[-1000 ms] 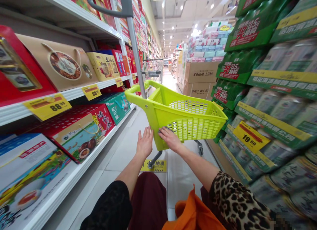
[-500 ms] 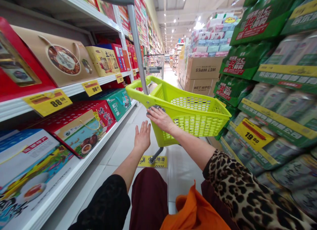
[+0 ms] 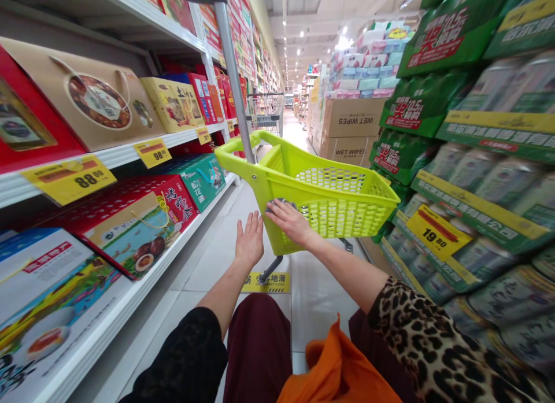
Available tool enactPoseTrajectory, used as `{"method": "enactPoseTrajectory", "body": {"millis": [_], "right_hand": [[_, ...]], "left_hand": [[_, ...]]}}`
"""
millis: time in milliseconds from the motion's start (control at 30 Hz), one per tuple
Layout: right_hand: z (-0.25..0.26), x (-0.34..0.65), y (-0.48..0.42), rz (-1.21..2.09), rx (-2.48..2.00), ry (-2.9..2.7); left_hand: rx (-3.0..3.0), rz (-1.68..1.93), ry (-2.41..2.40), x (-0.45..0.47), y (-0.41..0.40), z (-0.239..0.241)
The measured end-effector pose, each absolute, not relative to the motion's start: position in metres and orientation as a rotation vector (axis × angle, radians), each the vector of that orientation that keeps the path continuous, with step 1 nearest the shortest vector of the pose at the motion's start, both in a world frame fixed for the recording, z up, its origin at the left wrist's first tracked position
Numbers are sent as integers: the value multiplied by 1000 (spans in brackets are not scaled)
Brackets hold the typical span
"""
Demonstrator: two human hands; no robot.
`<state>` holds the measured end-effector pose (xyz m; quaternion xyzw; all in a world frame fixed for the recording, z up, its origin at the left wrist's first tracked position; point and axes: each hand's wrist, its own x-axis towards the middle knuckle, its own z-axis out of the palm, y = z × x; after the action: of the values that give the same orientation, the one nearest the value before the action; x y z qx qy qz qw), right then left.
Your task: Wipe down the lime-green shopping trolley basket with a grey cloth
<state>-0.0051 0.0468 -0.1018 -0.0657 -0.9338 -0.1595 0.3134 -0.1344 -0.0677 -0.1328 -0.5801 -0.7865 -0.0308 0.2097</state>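
A lime-green shopping basket cart (image 3: 342, 218) with slotted sides stands in front of me on the tiled aisle floor. My right hand (image 3: 292, 222) presses a grey cloth (image 3: 281, 204) flat against the near side of the cart, below its rim. Only the cloth's edges show around my fingers. My left hand (image 3: 250, 241) hovers just left of the cart, fingers stretched out, holding nothing. Rising from the cart's left end is a grey metal handle pole (image 3: 234, 73), topped by a dark grip.
Boxed gifts such as a tan carton (image 3: 87, 96) fill the white shelf (image 3: 99, 328) on my left. Beer packs (image 3: 477, 172) are stacked close on the right. Farther along are wet-wipes cartons (image 3: 351, 118) and a wire trolley (image 3: 265, 111). A yellow floor sticker (image 3: 280, 282) lies below the cart.
My right hand has slid the cloth right and down along the cart's side. The view has shifted slightly; my left hand stays open in about the same place.
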Motion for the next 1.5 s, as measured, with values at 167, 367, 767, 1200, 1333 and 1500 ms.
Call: {"method": "enactPoseTrajectory", "body": {"millis": [167,367,767,1200,1333,1500], "right_hand": [[-88,14,65,-434,-337,-2352],[-128,23,66,-421,-455,-2454],[-162,23,55,-374,-537,-2499],[-126,54,74,-286,-659,-2193],[-150,52,73,-238,-721,-2290],[-170,54,70,-236,-747,-2326]], "left_hand": [[-1688,-135,-2099,-120,-61,-132],[-1758,-130,-2042,-108,-50,-127],[-1781,-63,-2095,-90,-49,-133],[-1715,-133,-2100,-81,-39,-117],[-1758,-120,-2075,-76,-35,-117],[-1810,-129,-2050,-63,-30,-122]]}}
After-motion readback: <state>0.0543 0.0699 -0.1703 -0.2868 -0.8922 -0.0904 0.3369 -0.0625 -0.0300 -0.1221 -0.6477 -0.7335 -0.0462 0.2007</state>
